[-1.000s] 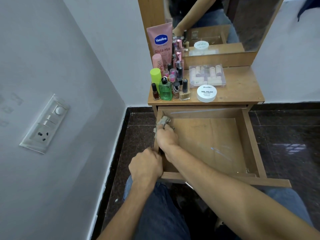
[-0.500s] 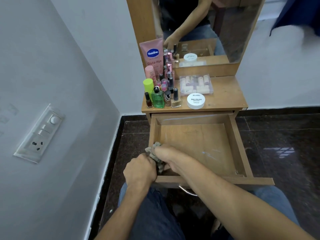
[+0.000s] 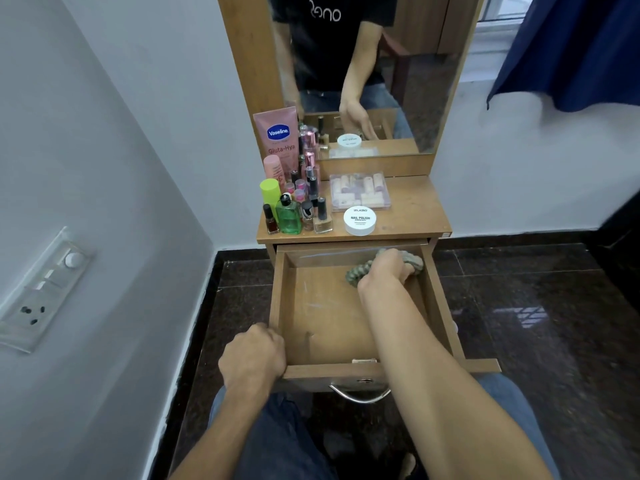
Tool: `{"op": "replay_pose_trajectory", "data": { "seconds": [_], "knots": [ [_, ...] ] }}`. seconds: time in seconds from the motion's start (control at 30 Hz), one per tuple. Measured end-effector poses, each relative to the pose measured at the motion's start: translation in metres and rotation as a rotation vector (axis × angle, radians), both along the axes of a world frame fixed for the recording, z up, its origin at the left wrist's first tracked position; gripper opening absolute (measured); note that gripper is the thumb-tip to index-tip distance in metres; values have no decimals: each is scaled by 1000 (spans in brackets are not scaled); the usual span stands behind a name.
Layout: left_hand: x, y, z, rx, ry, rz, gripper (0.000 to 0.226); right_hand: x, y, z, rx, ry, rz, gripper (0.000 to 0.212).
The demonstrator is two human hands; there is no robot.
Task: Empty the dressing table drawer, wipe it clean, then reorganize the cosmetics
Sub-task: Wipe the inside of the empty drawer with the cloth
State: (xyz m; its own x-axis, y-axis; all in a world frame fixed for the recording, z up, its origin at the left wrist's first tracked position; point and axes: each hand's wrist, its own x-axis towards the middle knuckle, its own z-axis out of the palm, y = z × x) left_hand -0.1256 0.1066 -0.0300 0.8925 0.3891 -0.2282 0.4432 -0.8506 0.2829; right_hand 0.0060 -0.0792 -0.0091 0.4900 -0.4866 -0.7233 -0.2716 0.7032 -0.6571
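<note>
Far right corner of drawer (image 3: 311, 306): right hand (image 3: 386, 270) clamps the cloth (image 3: 414, 261) there; half a second ago both were at the near left corner.
Left hand (image 3: 254, 356): fist closed over the drawer's near left corner, as before.
Drawer inside: bare wood.
Cosmetics (image 3: 298, 202): on the tabletop (image 3: 412, 209), unmoved, by the jar (image 3: 360, 220).

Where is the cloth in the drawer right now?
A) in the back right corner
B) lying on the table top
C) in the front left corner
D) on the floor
A: the right hand presses the cloth into the back right corner of the open drawer, while the left hand holds the drawer's front left corner.
</note>
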Motion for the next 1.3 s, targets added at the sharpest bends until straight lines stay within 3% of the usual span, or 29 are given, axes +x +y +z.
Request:
{"op": "replay_pose_trajectory", "data": {
  "seconds": [0.3, 0.6, 1.07, 1.3],
  "knots": [
    [-1, 1, 0, -12, -16, -7, 36, 28, 9, -16, -304, 120, 77, 58],
    [-1, 0, -1, -14, -32, -27, 34, 48, 25, -36, -442, 223, 179, 60],
    [-2, 2, 1, -43, -21, -25, 31, 37, 108, -30, -456, 187, 522, 70],
    [-2, 1, 4, -30, -7, -20, 32, 33, 132, -31, -353, 113, 618, 61]
  ]
}}
